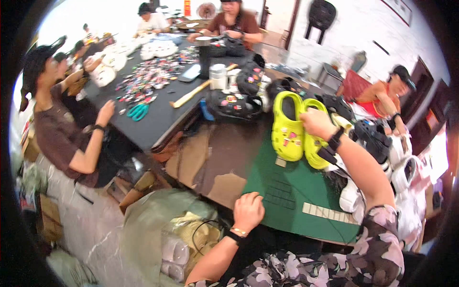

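Observation:
A pair of lime-yellow clogs stands toes toward me on the green mat [272, 182]. My right hand [319, 123] reaches over the right clog [313, 148], its fingers curled at the opening and gripping it. Right beside it is the left clog [288, 129], with small colourful charms on its toe. My left hand [248, 210] rests at the mat's near left edge, back of the hand up and fingers curled. Whatever it may hold is hidden. A strip of pale square pieces [327, 213] lies on the mat, near a dark grid of squares [280, 193].
Black clogs [235, 105] with charms crowd the mat's far side; white clogs [404, 172] pile up at right. On the dark table lie a charm heap [155, 76], teal scissors [137, 112] and a wooden-handled tool [190, 94]. An open bag [158, 229] stands below left. Several people sit around.

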`<move>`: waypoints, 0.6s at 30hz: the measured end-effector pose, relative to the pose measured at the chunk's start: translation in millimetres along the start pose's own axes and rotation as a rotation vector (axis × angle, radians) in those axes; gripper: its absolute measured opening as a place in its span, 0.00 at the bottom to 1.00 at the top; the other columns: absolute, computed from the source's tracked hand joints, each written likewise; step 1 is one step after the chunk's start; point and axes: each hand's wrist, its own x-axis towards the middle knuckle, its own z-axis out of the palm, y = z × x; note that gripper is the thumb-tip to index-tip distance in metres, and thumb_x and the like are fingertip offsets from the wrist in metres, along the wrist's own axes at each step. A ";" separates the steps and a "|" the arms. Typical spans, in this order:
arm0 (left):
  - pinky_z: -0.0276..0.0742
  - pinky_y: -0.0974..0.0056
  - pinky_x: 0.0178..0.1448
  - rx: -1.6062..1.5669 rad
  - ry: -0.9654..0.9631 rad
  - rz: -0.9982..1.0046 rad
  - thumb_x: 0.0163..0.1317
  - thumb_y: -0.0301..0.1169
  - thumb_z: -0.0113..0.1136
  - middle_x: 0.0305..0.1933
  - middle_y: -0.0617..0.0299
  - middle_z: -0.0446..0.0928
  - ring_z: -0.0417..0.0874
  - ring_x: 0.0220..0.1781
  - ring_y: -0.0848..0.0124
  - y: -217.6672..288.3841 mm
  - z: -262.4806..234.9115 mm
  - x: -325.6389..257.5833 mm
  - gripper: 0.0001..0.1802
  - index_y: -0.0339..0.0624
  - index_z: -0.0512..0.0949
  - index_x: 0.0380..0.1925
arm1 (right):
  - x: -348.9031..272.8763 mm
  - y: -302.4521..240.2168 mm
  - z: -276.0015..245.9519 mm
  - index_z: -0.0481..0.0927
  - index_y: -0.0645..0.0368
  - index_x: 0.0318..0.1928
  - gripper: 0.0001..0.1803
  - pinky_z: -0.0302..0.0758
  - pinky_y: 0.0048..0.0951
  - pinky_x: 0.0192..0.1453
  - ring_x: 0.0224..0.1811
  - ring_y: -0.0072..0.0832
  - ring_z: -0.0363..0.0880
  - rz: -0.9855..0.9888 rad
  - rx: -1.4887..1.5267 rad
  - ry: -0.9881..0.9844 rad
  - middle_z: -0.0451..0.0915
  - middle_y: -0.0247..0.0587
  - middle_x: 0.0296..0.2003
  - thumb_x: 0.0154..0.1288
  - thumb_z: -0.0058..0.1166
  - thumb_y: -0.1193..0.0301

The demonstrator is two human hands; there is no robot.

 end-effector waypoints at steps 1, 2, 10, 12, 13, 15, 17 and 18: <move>0.72 0.56 0.49 -0.008 -0.008 -0.008 0.51 0.30 0.61 0.47 0.63 0.78 0.78 0.50 0.63 0.0 -1.1 -0.6 0.11 0.46 0.79 0.37 | -6.8 -1.4 -9.0 0.83 0.55 0.34 0.09 0.78 0.48 0.39 0.35 0.48 0.82 0.042 0.035 0.010 0.82 0.52 0.31 0.56 0.49 0.71; 0.72 0.55 0.49 -0.045 -0.014 -0.011 0.51 0.31 0.62 0.48 0.62 0.78 0.78 0.50 0.61 -0.5 -2.5 0.9 0.12 0.46 0.79 0.38 | -12.5 -3.6 -18.6 0.83 0.56 0.34 0.09 0.77 0.48 0.41 0.35 0.49 0.81 0.032 0.091 0.054 0.81 0.53 0.31 0.55 0.50 0.72; 0.73 0.60 0.56 -1.075 -0.357 -0.279 0.50 0.37 0.74 0.59 0.55 0.71 0.75 0.57 0.64 85.8 -36.7 -18.3 0.40 0.39 0.65 0.62 | -97.5 -34.8 -60.9 0.79 0.69 0.36 0.16 0.74 0.35 0.37 0.32 0.36 0.80 0.362 0.739 0.079 0.79 0.51 0.26 0.49 0.59 0.69; 0.74 0.66 0.53 -1.362 -0.433 -0.374 0.56 0.38 0.71 0.56 0.58 0.72 0.77 0.52 0.70 112.0 -41.3 -27.2 0.38 0.36 0.63 0.61 | -127.0 -46.3 -49.5 0.80 0.69 0.36 0.13 0.73 0.29 0.34 0.28 0.27 0.77 0.447 0.932 0.005 0.79 0.40 0.24 0.55 0.57 0.70; 0.74 0.66 0.53 -1.376 -0.402 -0.376 0.56 0.38 0.71 0.56 0.58 0.72 0.77 0.52 0.70 113.9 -43.9 -30.3 0.38 0.36 0.63 0.61 | -140.8 -49.9 -44.3 0.81 0.69 0.37 0.12 0.73 0.27 0.33 0.28 0.23 0.76 0.488 1.067 -0.080 0.79 0.37 0.24 0.58 0.56 0.70; 0.74 0.69 0.49 -1.589 -0.502 -0.678 0.63 0.38 0.65 0.51 0.61 0.75 0.79 0.47 0.73 111.2 -46.6 -34.3 0.30 0.35 0.65 0.58 | -162.2 -59.7 -31.1 0.82 0.68 0.36 0.12 0.72 0.25 0.33 0.28 0.19 0.75 0.570 1.184 -0.271 0.80 0.33 0.26 0.62 0.54 0.68; 0.76 0.69 0.49 -1.537 -0.510 -0.678 0.69 0.38 0.56 0.49 0.59 0.77 0.80 0.45 0.73 106.8 -48.5 -40.3 0.25 0.35 0.65 0.59 | -178.7 -70.7 -19.7 0.83 0.67 0.34 0.14 0.72 0.24 0.33 0.28 0.18 0.75 0.599 1.140 -0.394 0.81 0.32 0.27 0.64 0.53 0.66; 0.77 0.69 0.48 -1.573 -0.486 -0.749 0.70 0.40 0.55 0.49 0.59 0.77 0.80 0.45 0.73 102.8 -50.3 -42.3 0.25 0.36 0.65 0.59 | -182.2 -73.6 -17.1 0.83 0.67 0.35 0.15 0.71 0.24 0.32 0.28 0.18 0.75 0.580 1.237 -0.367 0.81 0.31 0.27 0.65 0.53 0.65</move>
